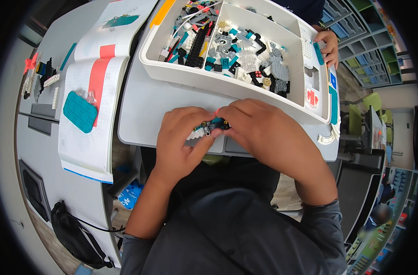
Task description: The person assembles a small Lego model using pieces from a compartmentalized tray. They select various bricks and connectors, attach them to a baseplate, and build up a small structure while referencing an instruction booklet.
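Between my hands is a small assembly of building bricks [211, 126], with white, black, grey and teal parts and a bit of coral at its top. My left hand [179, 137] grips its left side, thumb below and fingers above. From the right, my right hand [250, 121] pinches the dark end of it. Fingers cover part of the assembly. Both hands are over the table edge, just in front of a white divided bin [236, 85] full of loose bricks.
An open instruction booklet [80, 151] lies at left with a teal plate [80, 112] on it. More brick parts [44, 78] sit beyond it. Another person's hand [328, 48] touches the bin's far right. A black bag [76, 236] is at lower left.
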The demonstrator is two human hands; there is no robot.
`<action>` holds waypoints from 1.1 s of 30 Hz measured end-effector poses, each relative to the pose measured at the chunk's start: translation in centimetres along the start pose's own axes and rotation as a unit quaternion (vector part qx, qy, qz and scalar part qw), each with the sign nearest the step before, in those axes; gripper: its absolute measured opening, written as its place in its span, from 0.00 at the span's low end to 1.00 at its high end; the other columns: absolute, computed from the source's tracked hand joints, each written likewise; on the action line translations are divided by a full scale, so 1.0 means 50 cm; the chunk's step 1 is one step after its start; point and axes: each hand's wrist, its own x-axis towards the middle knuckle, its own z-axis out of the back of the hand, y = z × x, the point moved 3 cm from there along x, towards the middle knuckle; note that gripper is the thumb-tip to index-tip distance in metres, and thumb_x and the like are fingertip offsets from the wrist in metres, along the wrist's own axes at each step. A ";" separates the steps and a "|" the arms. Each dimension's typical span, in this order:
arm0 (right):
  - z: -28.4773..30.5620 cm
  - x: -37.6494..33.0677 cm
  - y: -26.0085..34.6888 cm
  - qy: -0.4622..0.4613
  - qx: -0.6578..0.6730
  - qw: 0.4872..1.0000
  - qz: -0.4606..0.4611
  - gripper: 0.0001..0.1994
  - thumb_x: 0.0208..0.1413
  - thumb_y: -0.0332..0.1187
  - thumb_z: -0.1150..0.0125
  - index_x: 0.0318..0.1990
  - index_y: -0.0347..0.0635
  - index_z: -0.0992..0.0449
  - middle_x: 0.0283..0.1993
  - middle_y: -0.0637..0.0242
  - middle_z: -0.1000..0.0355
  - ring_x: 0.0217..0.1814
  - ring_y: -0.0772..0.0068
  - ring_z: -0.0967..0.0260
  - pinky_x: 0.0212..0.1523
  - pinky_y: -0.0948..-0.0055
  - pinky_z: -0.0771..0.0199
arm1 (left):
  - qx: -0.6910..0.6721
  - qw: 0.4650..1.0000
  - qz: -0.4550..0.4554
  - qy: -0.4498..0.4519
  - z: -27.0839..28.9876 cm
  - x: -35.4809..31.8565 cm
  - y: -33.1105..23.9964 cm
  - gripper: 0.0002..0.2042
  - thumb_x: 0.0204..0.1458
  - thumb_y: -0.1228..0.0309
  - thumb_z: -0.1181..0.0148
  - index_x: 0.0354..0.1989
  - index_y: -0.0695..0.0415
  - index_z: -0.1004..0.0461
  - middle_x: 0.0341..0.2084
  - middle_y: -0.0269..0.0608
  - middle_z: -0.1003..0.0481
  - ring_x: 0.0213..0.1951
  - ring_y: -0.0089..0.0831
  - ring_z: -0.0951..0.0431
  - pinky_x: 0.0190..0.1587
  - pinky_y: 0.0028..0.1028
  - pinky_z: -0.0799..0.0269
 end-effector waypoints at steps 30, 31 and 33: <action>-0.126 -0.112 0.025 -0.067 0.729 0.666 -0.145 0.18 0.67 0.28 0.36 0.62 0.31 0.26 0.49 0.64 0.20 0.41 0.83 0.26 0.44 0.79 0.24 | 0.271 0.951 -0.144 0.036 0.041 -0.019 -0.161 0.14 0.47 0.71 0.29 0.43 0.54 0.20 0.40 0.35 0.23 0.43 0.39 0.26 0.48 0.39 0.38; -0.123 -0.112 0.029 -0.073 0.726 0.667 -0.147 0.17 0.68 0.29 0.36 0.61 0.32 0.25 0.48 0.65 0.20 0.44 0.83 0.26 0.45 0.80 0.24 | 0.273 0.949 -0.146 0.058 0.039 -0.015 -0.160 0.14 0.47 0.71 0.30 0.43 0.54 0.21 0.40 0.35 0.23 0.43 0.39 0.26 0.48 0.39 0.38; -0.127 -0.121 0.027 -0.058 0.697 0.693 -0.173 0.17 0.67 0.29 0.36 0.59 0.31 0.25 0.48 0.66 0.21 0.44 0.84 0.27 0.45 0.80 0.24 | 0.287 0.940 -0.154 0.098 0.036 -0.016 -0.159 0.15 0.46 0.71 0.32 0.45 0.55 0.23 0.41 0.36 0.24 0.42 0.40 0.25 0.47 0.40 0.37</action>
